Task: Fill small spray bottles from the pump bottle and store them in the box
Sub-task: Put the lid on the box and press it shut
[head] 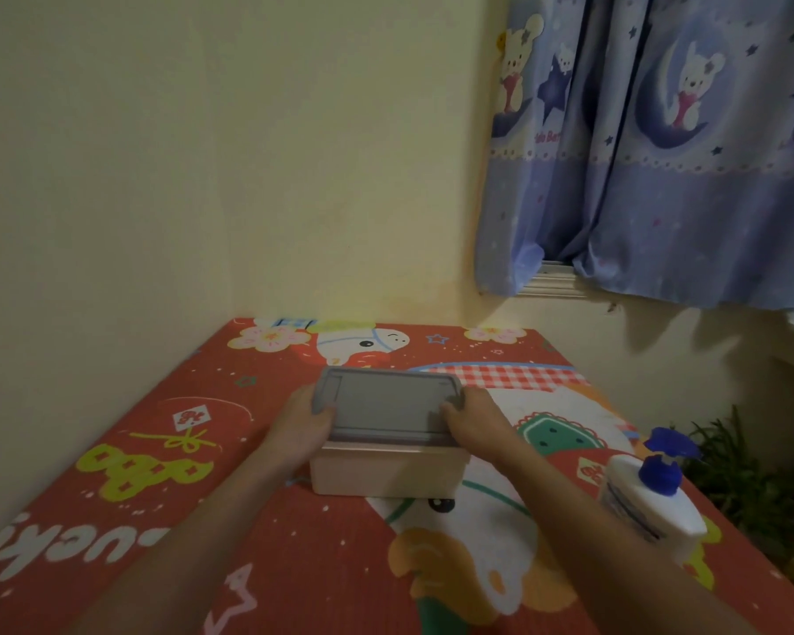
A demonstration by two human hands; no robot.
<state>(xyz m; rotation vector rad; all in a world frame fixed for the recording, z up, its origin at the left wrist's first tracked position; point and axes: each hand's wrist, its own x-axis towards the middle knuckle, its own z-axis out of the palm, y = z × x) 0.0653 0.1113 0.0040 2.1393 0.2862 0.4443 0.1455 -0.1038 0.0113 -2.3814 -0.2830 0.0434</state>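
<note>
Hands [388, 421] gripping crosswise lid's [388, 401] short ends

A table [166, 451] stands in the corner of the room, covered with a red cartoon-print cloth that has flowers, stars and a checked patch. Near the middle of it sits a pale pink box [388, 472] with a grey lid [386, 403] on top. A white pump bottle [651, 499] with a blue pump stands well apart from the box near the right edge, seemingly a bit tilted.
</note>
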